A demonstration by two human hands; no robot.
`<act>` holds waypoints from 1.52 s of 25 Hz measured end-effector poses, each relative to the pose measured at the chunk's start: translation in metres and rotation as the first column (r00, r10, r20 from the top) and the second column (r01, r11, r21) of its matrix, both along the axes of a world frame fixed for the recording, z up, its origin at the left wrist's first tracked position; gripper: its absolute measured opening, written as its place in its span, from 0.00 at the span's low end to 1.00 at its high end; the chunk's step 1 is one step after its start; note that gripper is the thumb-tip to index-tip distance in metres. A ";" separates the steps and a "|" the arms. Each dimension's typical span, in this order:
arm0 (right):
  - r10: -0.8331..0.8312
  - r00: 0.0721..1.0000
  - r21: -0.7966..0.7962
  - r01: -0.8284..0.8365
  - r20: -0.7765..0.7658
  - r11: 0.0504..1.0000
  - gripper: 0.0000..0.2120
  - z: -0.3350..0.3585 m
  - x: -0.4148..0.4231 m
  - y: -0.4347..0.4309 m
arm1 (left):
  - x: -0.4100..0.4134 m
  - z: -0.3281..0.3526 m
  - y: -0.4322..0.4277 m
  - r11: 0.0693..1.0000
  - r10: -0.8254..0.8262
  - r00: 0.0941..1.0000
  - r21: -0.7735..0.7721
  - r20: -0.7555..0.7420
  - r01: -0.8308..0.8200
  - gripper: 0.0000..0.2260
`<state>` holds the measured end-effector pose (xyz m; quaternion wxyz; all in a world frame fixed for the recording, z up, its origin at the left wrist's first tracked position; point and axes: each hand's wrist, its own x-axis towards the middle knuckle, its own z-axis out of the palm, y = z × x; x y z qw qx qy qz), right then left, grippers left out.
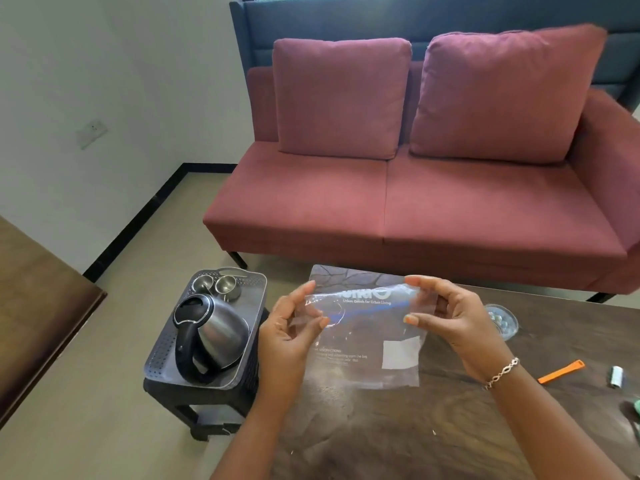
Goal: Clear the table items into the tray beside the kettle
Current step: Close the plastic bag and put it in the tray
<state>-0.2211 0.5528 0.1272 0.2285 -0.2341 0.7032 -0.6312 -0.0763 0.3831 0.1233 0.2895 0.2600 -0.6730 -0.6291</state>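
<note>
A clear plastic zip bag with white print hangs above the dark wooden table. My left hand pinches its top left edge and my right hand pinches its top right edge. A grey perforated tray sits on a small black stool at the table's left end. In the tray stand a steel kettle with a black handle and two small steel cups. On the table's right lie a small glass bowl, an orange clip and a small white item.
A maroon sofa with two cushions stands behind the table. A brown wooden surface juts in at the left. Beige floor lies between it and the black stool. A green object shows at the right edge.
</note>
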 end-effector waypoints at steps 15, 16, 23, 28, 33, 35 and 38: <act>0.329 0.912 -0.182 -0.290 0.243 0.939 0.26 -0.025 -0.012 -0.029 | 0.022 -0.015 -0.019 0.951 0.156 0.988 -0.270 0.005 -0.149 0.09; 0.381 0.885 -0.151 -0.352 0.268 0.924 0.31 -0.029 -0.010 -0.035 | 0.024 -0.017 -0.023 0.945 0.194 0.981 -0.266 -0.006 -0.189 0.08; 0.476 0.797 -0.010 -0.509 0.371 0.861 0.34 -0.048 0.012 -0.094 | 0.033 -0.037 -0.062 0.831 0.481 0.876 -0.343 0.045 -0.438 0.10; 0.481 0.802 0.026 -0.522 0.355 0.852 0.29 -0.054 0.025 -0.146 | 0.032 -0.047 -0.104 0.789 0.574 0.813 -0.335 0.100 -0.516 0.15; 0.342 0.893 0.034 -0.367 0.291 0.930 0.19 -0.064 0.021 -0.196 | 0.049 -0.062 -0.152 0.964 0.262 0.962 0.024 0.074 -0.264 0.23; 0.285 0.924 0.013 -0.298 0.254 0.955 0.16 -0.069 0.017 -0.222 | 0.060 -0.070 -0.180 0.971 0.055 0.998 0.231 0.027 -0.059 0.36; 0.224 0.958 -0.026 -0.222 0.180 0.975 0.16 -0.075 0.009 -0.266 | 0.062 -0.074 -0.230 0.971 -0.094 0.991 0.228 0.095 0.070 0.32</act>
